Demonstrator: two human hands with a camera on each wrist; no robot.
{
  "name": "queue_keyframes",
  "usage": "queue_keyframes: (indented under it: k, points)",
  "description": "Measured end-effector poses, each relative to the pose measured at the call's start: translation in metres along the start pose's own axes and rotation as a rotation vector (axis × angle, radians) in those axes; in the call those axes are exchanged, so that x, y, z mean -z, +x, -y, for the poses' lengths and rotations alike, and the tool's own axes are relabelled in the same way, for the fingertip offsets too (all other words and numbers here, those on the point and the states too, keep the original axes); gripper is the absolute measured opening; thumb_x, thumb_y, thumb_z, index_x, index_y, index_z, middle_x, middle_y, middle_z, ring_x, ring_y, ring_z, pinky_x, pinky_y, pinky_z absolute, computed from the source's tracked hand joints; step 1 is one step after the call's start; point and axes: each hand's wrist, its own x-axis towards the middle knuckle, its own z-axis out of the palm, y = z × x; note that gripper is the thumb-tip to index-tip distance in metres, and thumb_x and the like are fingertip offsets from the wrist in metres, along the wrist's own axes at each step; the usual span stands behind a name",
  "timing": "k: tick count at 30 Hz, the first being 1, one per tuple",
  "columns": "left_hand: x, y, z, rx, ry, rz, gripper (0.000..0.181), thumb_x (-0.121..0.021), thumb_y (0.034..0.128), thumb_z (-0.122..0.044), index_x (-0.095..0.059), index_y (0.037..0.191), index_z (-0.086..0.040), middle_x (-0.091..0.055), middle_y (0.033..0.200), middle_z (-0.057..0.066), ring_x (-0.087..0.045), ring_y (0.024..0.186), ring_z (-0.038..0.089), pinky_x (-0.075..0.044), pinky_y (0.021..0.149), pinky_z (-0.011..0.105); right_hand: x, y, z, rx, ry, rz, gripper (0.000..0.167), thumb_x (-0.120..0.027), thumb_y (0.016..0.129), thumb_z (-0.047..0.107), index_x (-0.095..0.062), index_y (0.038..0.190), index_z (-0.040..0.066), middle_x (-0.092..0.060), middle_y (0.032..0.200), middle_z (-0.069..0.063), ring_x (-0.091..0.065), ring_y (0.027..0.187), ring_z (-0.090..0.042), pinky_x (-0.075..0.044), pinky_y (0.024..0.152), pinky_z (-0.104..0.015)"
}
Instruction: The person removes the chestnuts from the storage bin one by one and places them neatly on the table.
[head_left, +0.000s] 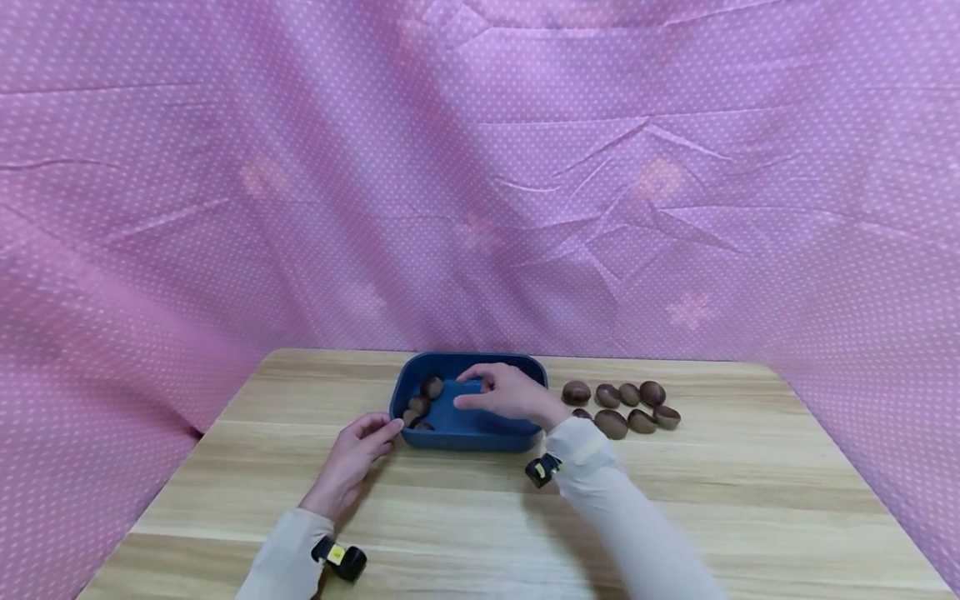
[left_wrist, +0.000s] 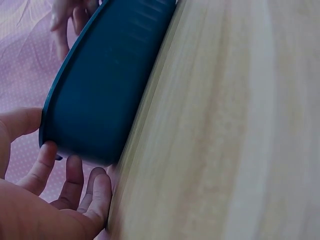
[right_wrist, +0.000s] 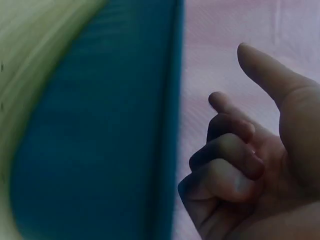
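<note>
One left hand (head_left: 351,462) pinches the near-left corner of a blue tray (head_left: 472,442) on the worktop (head_left: 442,517). Chestnuts (head_left: 432,387) cluster at the tray's left end. Over the middle hangs the right hand (head_left: 508,393), grip wide between thumb and forefinger. Beyond, loose chestnuts (head_left: 611,424) lie in two rows.

No text, brand or number can be read. A yellow label (head_left: 336,554) sits on the wrist camera behind the left hand (head_left: 358,454), and a second label (head_left: 541,470) behind the right hand (head_left: 504,393); any print on either is too small to tell.
</note>
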Motion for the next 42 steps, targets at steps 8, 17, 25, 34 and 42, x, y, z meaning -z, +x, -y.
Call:
queue_keyframes:
  k: [8,17,25,34,42]
  points:
    - [-0.002,0.001,0.000,-0.023,-0.009,0.004,0.027,-0.073,0.0963,-0.028,-0.064,0.109,-0.005,-0.060,0.103,-0.001,-0.057,0.099,0.017,-0.052,0.088,0.030,-0.029,0.025,-0.007,0.021,0.007,0.131,0.049,-0.074,0.095,0.037,-0.062,0.137,0.015,-0.042,0.066,0.006,-0.038,0.057,-0.010,-0.034,0.056,-0.025]
    - [-0.003,0.001,0.000,-0.025,-0.017,-0.002,0.025,-0.073,0.0964,-0.026,-0.064,0.106,-0.005,-0.060,0.099,-0.002,-0.059,0.096,0.017,-0.053,0.086,0.029,-0.046,0.038,-0.015,0.029,0.073,0.211,0.040,-0.073,0.096,0.015,-0.062,0.135,0.010,-0.036,0.061,0.007,-0.034,0.053,-0.008,-0.032,0.053,-0.022]
    - [-0.003,0.001,-0.002,-0.032,-0.025,-0.002,0.024,-0.072,0.0971,-0.025,-0.064,0.107,-0.005,-0.060,0.098,-0.002,-0.058,0.095,0.016,-0.053,0.085,0.028,-0.051,0.046,-0.017,0.039,0.030,0.227,0.032,-0.072,0.096,0.013,-0.068,0.128,0.014,-0.038,0.061,0.007,-0.036,0.054,-0.009,-0.032,0.054,-0.021]
    - [-0.001,0.001,-0.002,-0.026,-0.024,-0.009,0.024,-0.074,0.0961,-0.025,-0.064,0.107,-0.005,-0.061,0.098,-0.002,-0.059,0.095,0.016,-0.053,0.084,0.028,-0.054,0.057,-0.019,0.071,-0.051,0.258,0.030,-0.072,0.096,0.016,-0.072,0.126,0.017,-0.044,0.066,0.005,-0.042,0.060,-0.009,-0.034,0.058,-0.021]
    - [0.001,0.003,0.001,-0.021,-0.024,-0.003,0.025,-0.074,0.0958,-0.025,-0.064,0.106,-0.005,-0.061,0.100,0.000,-0.060,0.099,0.019,-0.053,0.087,0.030,-0.057,0.060,-0.019,0.072,-0.085,0.300,0.031,-0.071,0.098,0.017,-0.071,0.128,0.021,-0.050,0.072,0.004,-0.046,0.066,-0.009,-0.036,0.063,-0.021]
